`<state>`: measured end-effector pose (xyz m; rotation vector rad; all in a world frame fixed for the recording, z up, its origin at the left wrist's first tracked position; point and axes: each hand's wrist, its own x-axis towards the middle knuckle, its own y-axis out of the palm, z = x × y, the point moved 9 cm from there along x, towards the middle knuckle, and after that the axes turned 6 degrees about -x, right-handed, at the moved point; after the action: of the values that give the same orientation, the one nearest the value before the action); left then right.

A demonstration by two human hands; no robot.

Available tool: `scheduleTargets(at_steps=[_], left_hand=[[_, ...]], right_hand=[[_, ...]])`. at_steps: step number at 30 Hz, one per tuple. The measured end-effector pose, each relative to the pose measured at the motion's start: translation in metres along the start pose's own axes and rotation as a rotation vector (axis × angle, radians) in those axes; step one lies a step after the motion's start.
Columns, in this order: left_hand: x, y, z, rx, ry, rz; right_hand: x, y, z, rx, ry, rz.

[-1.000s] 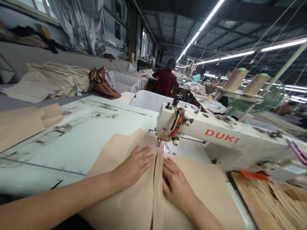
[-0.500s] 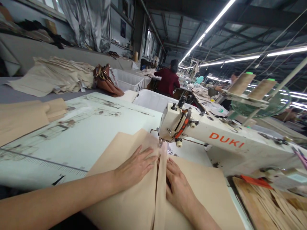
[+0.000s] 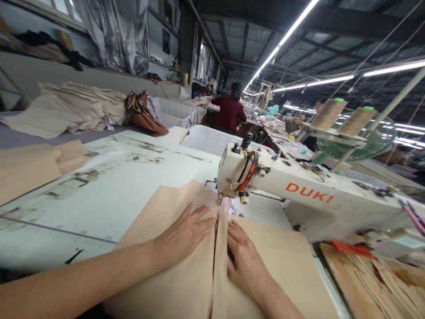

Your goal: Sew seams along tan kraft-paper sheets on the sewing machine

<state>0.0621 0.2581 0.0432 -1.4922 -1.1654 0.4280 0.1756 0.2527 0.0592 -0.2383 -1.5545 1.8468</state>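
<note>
Tan fabric (image 3: 159, 279) lies across the sewing machine bed, with its far part under the presser foot (image 3: 219, 200). A narrow folded strip (image 3: 220, 266) runs along its middle beside a dark slit. My left hand (image 3: 186, 232) rests flat on the fabric left of the slit, fingers stretched toward the presser foot. To the right of the strip, my right hand (image 3: 245, 261) has curled fingers at the strip's edge, its thumb tucked in below them. Both hands are just short of the foot, on the near side. The white sewing machine head (image 3: 235, 170) stands above the fabric.
Folded tan pieces (image 3: 29, 166) lie on the left, with a fabric stack (image 3: 79, 108) and brown handbag (image 3: 142, 115) behind. A white bin (image 3: 206, 138) stands beyond the table. Thread cones (image 3: 357, 120) rise at right, above a wooden board (image 3: 345, 274). A person (image 3: 229, 110) sits farther back.
The whole view has shifted slightly left. Both hands keep nearly the same place on the fabric and by the presser foot.
</note>
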Motion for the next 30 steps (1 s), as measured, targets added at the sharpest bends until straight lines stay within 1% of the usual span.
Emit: scheduleTargets(at_steps=[12,18,26,30], left_hand=[[-0.0007,0.0012,0.0001,0.052,0.019,0.0],[-0.0002,-0.0005,-0.0024,0.061,0.033,0.012],[-0.0006,0.001,0.0004,0.026,0.023,0.024],[0.0005,-0.0034,-0.002,0.0,-0.001,0.031]], right_hand=[[0.0007,0.001,-0.0004,-0.004,-0.003,0.016],[0.0014,-0.0013,0.0008,0.007,0.001,0.002],[0.0016,-0.0002,0.0004,0.022,0.007,0.011],[0.0001,0.001,-0.0007,0.013,0.009,0.024]])
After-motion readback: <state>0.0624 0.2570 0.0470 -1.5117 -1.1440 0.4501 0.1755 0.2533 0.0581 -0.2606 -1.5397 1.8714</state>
